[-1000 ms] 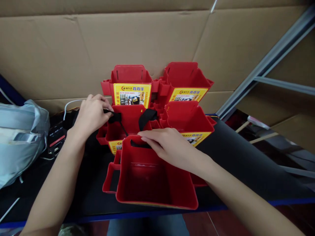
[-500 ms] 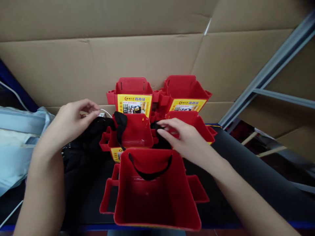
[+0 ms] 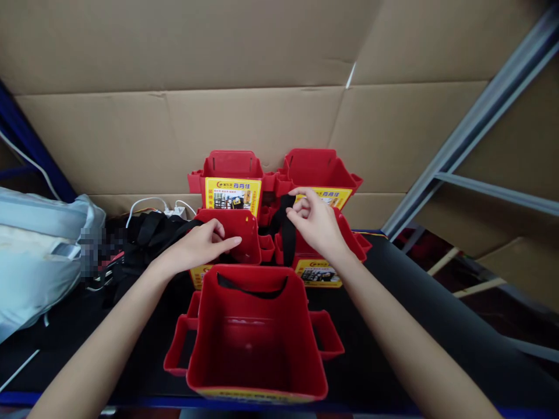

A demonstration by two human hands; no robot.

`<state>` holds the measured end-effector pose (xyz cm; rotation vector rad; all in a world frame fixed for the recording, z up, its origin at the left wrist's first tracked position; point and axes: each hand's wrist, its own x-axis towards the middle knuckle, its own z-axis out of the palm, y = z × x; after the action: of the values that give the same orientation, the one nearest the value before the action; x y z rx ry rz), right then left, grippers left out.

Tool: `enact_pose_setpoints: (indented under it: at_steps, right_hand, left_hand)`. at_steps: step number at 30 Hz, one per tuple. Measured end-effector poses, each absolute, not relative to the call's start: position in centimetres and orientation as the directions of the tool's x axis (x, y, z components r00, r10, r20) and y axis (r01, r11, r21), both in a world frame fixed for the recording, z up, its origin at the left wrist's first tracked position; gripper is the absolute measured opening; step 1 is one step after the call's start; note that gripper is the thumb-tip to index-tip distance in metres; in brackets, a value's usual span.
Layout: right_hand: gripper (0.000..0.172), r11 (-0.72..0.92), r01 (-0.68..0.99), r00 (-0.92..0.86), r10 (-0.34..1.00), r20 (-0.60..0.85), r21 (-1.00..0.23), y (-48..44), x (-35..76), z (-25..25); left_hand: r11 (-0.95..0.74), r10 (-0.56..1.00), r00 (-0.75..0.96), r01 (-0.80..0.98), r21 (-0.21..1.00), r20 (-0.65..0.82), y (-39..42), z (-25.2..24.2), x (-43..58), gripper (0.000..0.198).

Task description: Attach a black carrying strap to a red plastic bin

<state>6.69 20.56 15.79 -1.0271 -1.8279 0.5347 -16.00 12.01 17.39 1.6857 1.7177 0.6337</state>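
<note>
My right hand [image 3: 315, 220] pinches a black strap [image 3: 289, 233] near its top. The strap hangs down over the red plastic bucket [image 3: 347, 233] at the middle right. My left hand [image 3: 203, 244] is over another red bucket [image 3: 244, 233] at the middle left, thumb stretched out and fingers curled apart from it, with nothing visible between them. Closest to me stands a larger-looking red bucket [image 3: 257, 349] with side loops and a black strap [image 3: 257, 290] across its back wall. Its mouth faces me.
Two more red buckets with yellow labels, one at the back left [image 3: 231, 163] and one at the back right [image 3: 312, 166], stand against cardboard [image 3: 253, 116]. Left are a heap of black straps [image 3: 152, 235], a white power strip [image 3: 177, 213] and a light blue bag [image 3: 39, 256]. A metal frame [image 3: 471, 122] rises right.
My left hand has moved right, from beside the black heap to over the middle-left bucket. My right hand has drawn the black strap up. The camera view has shifted slightly.
</note>
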Motion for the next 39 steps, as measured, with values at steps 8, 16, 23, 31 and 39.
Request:
enact_pose_setpoints:
  at_steps: [8,16,23,31,39]
  right_hand:
    - [0.022,0.612,0.254,-0.249,0.790,0.561,-0.749,20.5,5.1,16.3]
    - [0.041,0.548,0.155,-0.418,0.791,0.448,-0.822,15.6,4.4,15.3]
    - [0.029,0.516,0.325,-0.511,0.801,0.312,-0.792,13.9,5.5,15.3]
    - [0.025,0.470,0.434,-0.459,0.850,0.260,-0.769,13.5,5.7,14.3]
    - [0.042,-0.043,-0.208,-0.661,0.742,0.108,-0.977,18.0,5.9,19.0]
  left_hand:
    - [-0.058,0.967,0.233,0.595,0.802,-0.104,12.7,18.7,-15.0,0.042]
    - [0.294,0.919,0.342,-0.261,0.919,-0.197,18.6,19.9,-10.5,0.015]
    - [-0.050,0.973,0.185,-0.405,0.913,0.135,20.3,25.5,-11.3,0.016]
    - [-0.379,0.925,-0.067,-0.063,0.923,0.375,19.1,34.9,-13.4,0.024]
    - [-0.072,0.970,0.220,-0.169,0.983,0.108,17.7,26.3,-11.1,0.013]
